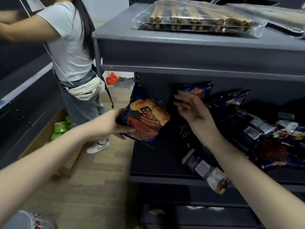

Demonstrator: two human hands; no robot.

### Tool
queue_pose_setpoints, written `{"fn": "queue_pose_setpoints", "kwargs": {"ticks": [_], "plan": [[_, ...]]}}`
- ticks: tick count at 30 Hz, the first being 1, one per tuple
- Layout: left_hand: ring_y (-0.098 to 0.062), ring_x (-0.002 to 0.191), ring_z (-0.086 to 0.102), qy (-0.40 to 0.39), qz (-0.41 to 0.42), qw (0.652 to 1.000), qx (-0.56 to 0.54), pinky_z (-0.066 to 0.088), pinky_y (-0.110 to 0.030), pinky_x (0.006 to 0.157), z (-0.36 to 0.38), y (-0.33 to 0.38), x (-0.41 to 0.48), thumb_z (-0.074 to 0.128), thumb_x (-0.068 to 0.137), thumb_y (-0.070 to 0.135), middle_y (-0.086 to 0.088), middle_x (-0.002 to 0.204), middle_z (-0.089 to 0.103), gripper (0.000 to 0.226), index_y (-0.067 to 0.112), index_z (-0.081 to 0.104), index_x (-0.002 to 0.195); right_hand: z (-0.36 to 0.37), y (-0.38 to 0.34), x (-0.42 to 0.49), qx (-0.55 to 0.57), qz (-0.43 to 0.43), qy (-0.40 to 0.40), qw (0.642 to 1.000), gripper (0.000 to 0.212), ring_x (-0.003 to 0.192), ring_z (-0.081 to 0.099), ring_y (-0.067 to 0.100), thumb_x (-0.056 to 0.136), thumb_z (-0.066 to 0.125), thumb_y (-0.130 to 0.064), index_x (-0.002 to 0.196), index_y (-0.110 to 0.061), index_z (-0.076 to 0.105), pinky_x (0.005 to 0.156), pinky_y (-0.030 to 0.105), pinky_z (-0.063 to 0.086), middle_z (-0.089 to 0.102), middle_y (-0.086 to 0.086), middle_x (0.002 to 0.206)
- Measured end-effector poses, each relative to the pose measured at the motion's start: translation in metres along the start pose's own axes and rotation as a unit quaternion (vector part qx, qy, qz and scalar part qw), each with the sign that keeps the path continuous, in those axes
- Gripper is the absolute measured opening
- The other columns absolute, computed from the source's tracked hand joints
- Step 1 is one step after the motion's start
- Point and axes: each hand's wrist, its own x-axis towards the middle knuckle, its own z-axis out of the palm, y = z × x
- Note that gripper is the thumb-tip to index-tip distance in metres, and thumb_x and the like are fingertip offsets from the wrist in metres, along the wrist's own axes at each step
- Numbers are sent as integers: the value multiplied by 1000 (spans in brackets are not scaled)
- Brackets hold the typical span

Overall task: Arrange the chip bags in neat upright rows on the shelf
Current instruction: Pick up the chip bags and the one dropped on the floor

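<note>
at the far left another person (69, 47) stands facing a dark rack, with a cardboard box (41, 138) of green bags (60, 128) on the floor by their feet. the left arm reaches from the lower left up and to the right. the left hand (118, 126) curls round the lower corner of a blue and orange chip bag (146, 118), thumb on its printed face. the bag hangs tilted in the air at the left end of the shelf (165, 178). the right forearm rises from the lower right. the right hand (191, 108) is blurred, fingers spread and holding nothing, in front of a standing bag (200, 90) at the shelf's back; whether they touch cannot be told. further right, a pile of bags (264, 134) lies flat and jumbled on the shelf.
</note>
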Motion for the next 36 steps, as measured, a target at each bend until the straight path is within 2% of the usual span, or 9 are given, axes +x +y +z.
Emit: {"fn": "queue_pose_setpoints", "kwargs": {"ticks": [4, 8, 11, 13, 19, 25, 28, 31, 36], "plan": [[2, 56, 61, -28, 54, 967, 248, 43, -12, 46, -27, 35, 14, 81, 68, 24, 12, 67, 63, 34, 34, 50, 77, 2, -32, 24, -360, -221, -75, 903, 59, 128, 41, 19, 85, 65, -35, 136, -13, 44, 109, 30, 33, 45, 10, 138], [1, 54, 55, -60, 103, 905, 408, 39, -6, 52, -15, 58, 34, 75, 66, 30, 13, 67, 58, 25, 30, 56, 82, 25, -34, 39, -613, -188, -191, 743, 91, 133, 35, 29, 74, 67, -56, 146, -15, 29, 111, 47, 20, 39, 8, 146], [-4, 60, 50, -26, 144, 887, 438, 36, -3, 59, -9, 68, 46, 77, 64, 36, 16, 63, 51, 33, 21, 62, 89, 29, -23, 45, -543, -62, -236, 803, 66, 108, 56, 20, 76, 72, -46, 132, -20, 47, 84, 32, 44, 61, 0, 117], [0, 62, 49, -22, 154, 893, 423, 36, -6, 60, -10, 74, 50, 79, 63, 39, 17, 66, 53, 38, 23, 61, 93, 24, -16, 47, -475, -5, -249, 844, 46, 93, 60, 15, 76, 74, -41, 113, -19, 57, 65, 26, 41, 61, -6, 96], [6, 70, 63, 3, 125, 967, 224, 48, -13, 65, -23, 76, 42, 81, 68, 30, 15, 80, 68, 50, 35, 52, 109, 9, 12, 43, -320, 74, -232, 916, 41, 96, 60, 9, 75, 76, -37, 110, -19, 61, 75, 17, 45, 65, -6, 102], [-3, 91, 62, 111, 151, 965, 184, 45, -6, 72, -22, 50, 28, 79, 71, 30, 9, 109, 64, 59, 28, 50, 123, 0, 38, 41, -105, 127, -106, 981, 36, 83, 58, -18, 80, 73, -20, 106, -34, 53, 65, -1, 41, 59, -19, 99], [-8, 103, 58, 152, 157, 955, 199, 42, -9, 82, 1, 27, 18, 77, 74, 30, 9, 119, 59, 58, 23, 51, 125, 2, 57, 41, -6, 168, -36, 985, 35, 91, 60, -6, 82, 71, -20, 107, -33, 52, 72, 9, 48, 62, -12, 105], [-17, 116, 52, 145, 182, 946, 227, 44, -33, 96, 35, 5, 9, 72, 79, 29, -1, 128, 55, 53, 15, 52, 126, 7, 75, 46, 59, 209, 18, 976, 38, 106, 61, 14, 83, 70, -19, 115, -24, 51, 92, 34, 51, 63, 0, 117], [-28, 127, 43, 88, 162, 897, 403, 38, -42, 103, 91, -28, 2, 53, 83, 50, -8, 138, 47, 59, 17, 50, 131, 12, 93, 60, 45, 207, 68, 975, 40, 107, 60, 18, 85, 68, -17, 120, -15, 51, 92, 35, 50, 62, 7, 121]]}}
